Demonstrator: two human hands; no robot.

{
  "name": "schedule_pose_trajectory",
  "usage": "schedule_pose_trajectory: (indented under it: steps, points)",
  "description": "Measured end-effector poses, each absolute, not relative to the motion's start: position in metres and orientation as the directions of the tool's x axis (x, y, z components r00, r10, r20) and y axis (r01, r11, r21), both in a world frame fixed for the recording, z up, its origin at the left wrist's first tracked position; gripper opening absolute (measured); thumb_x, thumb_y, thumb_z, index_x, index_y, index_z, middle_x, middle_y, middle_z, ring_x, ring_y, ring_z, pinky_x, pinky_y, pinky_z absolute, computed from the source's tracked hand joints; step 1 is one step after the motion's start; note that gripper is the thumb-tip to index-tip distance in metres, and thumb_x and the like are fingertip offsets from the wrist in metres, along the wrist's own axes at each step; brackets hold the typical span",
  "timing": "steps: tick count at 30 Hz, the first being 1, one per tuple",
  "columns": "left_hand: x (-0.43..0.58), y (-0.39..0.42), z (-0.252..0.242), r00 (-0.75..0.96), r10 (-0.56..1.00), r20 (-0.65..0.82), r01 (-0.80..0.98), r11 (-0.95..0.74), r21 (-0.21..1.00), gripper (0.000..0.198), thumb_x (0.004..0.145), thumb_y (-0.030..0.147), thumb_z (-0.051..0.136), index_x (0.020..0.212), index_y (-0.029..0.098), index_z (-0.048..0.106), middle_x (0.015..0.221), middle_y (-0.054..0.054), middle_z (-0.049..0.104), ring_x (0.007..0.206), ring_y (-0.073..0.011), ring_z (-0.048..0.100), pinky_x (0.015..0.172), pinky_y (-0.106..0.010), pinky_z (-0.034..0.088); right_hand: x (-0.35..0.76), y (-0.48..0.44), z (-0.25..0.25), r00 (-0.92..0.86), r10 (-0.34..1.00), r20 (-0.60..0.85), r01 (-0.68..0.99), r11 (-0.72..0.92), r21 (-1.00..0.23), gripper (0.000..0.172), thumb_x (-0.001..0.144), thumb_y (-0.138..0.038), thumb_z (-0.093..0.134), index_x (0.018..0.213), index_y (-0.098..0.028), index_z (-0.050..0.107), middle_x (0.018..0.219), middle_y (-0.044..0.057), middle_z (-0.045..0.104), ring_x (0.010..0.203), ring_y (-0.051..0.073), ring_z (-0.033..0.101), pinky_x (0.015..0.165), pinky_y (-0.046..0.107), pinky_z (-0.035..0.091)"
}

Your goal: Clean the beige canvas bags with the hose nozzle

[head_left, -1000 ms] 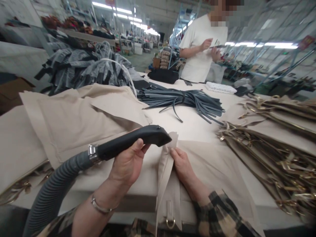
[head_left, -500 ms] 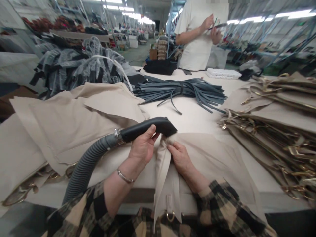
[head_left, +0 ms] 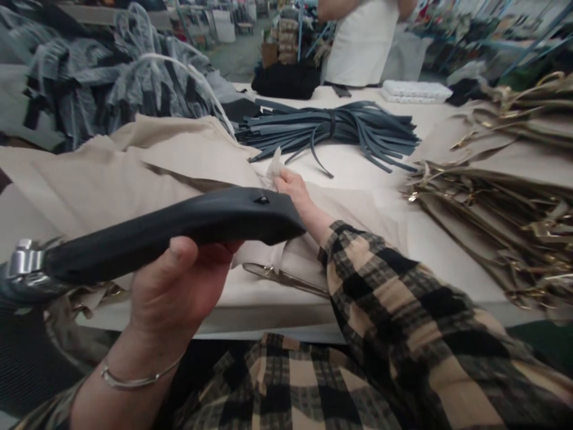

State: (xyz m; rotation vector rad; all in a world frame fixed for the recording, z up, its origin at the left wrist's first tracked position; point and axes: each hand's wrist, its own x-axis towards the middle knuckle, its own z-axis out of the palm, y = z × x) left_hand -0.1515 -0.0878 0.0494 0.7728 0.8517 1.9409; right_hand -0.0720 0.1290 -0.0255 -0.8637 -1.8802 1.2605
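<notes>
My left hand (head_left: pixel 179 286) grips a black suction nozzle (head_left: pixel 179 230) with a metal collar and grey hose at its left end. The nozzle is lifted close to the camera, above the table edge. My right hand (head_left: pixel 290 185), in a plaid sleeve, reaches forward across the table and pinches the top edge of a beige fabric piece (head_left: pixel 349 209) that lies in front of me. A gold metal part (head_left: pixel 286 278) of the piece shows near the table's front edge.
A pile of beige fabric pieces (head_left: pixel 134 167) lies at the left. A stack of beige pieces with gold hardware (head_left: pixel 501 203) fills the right. A bundle of dark blue straps (head_left: pixel 331 128) lies mid-table. A person in a white shirt (head_left: pixel 362 42) stands at the far side.
My left hand has lifted the nozzle away from the fabric and toward the camera. My right hand has moved forward along the beige piece to its far edge. The view has tilted down.
</notes>
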Motion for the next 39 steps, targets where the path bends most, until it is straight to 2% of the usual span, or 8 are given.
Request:
schedule_pose_trajectory:
  steps: [7,13,17,23,26,30,33,39]
  points:
    - [-0.175,-0.122,0.021,-0.455,0.889,-0.043,-0.398,-0.16,0.903,0.04,0.06,0.034,0.088,0.097,0.022,0.076,0.094,-0.001,0.078,0.093,-0.0213,0.068,0.092,-0.031,0.055,-0.022,0.111,-0.001,-0.75,0.623,0.222,0.193,0.527,-0.827,0.032,0.088,-0.028,0.059,0.118,-0.021,0.069,0.115,0.002,0.071,0.114,0.021,0.061,0.111,0.047,0.038]
    - [-0.174,-0.145,0.011,-0.321,0.934,-0.158,-0.316,0.052,0.947,0.039,0.063,0.039,0.082,0.1,0.026,0.076,0.108,-0.009,0.076,0.102,-0.0335,0.068,0.096,-0.047,0.053,0.135,0.057,-0.007,-0.669,0.727,0.156,0.531,0.614,-0.584,0.033,0.089,-0.029,0.053,0.116,-0.023,0.07,0.123,0.007,0.069,0.116,0.025,0.062,0.105,0.049,0.046]
    - [-0.145,-0.138,0.009,-0.228,0.945,-0.234,-0.414,0.124,0.902,0.058,0.054,0.062,0.084,0.104,0.034,0.073,0.108,-0.006,0.076,0.109,-0.0399,0.065,0.102,-0.055,0.048,0.205,0.018,-0.028,-0.269,0.944,0.193,0.742,0.331,-0.584,0.045,0.085,-0.037,0.056,0.124,-0.016,0.063,0.12,0.015,0.066,0.102,0.027,0.065,0.083,0.045,0.057]
    - [-0.081,-0.097,0.0,-0.117,0.97,-0.212,-0.566,0.11,0.817,0.051,0.06,0.057,0.086,0.102,0.03,0.073,0.107,-0.004,0.075,0.108,-0.0323,0.066,0.099,-0.046,0.052,0.232,-0.016,-0.044,-0.02,0.979,-0.201,0.506,-0.163,-0.847,0.054,0.081,-0.043,0.059,0.125,-0.012,0.058,0.077,0.005,0.068,0.058,0.016,0.062,0.053,0.03,0.052]
    - [-0.051,-0.075,-0.009,-0.073,0.98,-0.183,-0.63,0.097,0.77,0.043,0.064,0.044,0.088,0.101,0.027,0.072,0.101,-0.003,0.075,0.097,-0.0243,0.068,0.089,-0.038,0.057,0.226,-0.03,-0.047,-0.101,0.99,-0.094,0.621,-0.011,-0.784,0.043,0.082,-0.031,0.061,0.122,-0.016,0.062,0.079,0.003,0.067,0.06,0.014,0.061,0.059,0.029,0.052]
    - [-0.016,-0.061,-0.018,-0.016,0.98,-0.197,-0.649,0.139,0.748,0.039,0.066,0.037,0.088,0.099,0.024,0.073,0.1,-0.003,0.074,0.096,-0.0202,0.067,0.088,-0.031,0.054,0.218,-0.055,-0.055,-0.283,0.915,0.288,0.806,0.389,-0.446,0.02,0.092,-0.02,0.053,0.102,-0.018,0.07,0.09,0.009,0.068,0.083,0.021,0.063,0.076,0.037,0.054]
    - [-0.001,-0.058,-0.024,0.004,0.981,-0.193,-0.61,0.155,0.778,0.039,0.069,0.033,0.086,0.104,0.023,0.072,0.102,-0.004,0.074,0.098,-0.0214,0.067,0.095,-0.034,0.051,0.217,-0.072,-0.065,-0.421,0.773,0.475,0.77,0.581,-0.263,0.024,0.094,-0.014,0.05,0.105,-0.02,0.07,0.103,0.011,0.071,0.102,0.025,0.061,0.087,0.042,0.054]
    - [0.019,-0.045,-0.036,0.065,0.981,-0.181,-0.494,0.189,0.849,0.035,0.076,0.03,0.08,0.108,0.02,0.071,0.1,-0.006,0.073,0.096,-0.0242,0.066,0.095,-0.04,0.05,0.219,-0.084,-0.085,-0.477,0.689,0.545,0.693,0.677,-0.249,0.034,0.091,-0.005,0.05,0.118,-0.018,0.066,0.115,0.011,0.071,0.121,0.026,0.056,0.094,0.045,0.057]
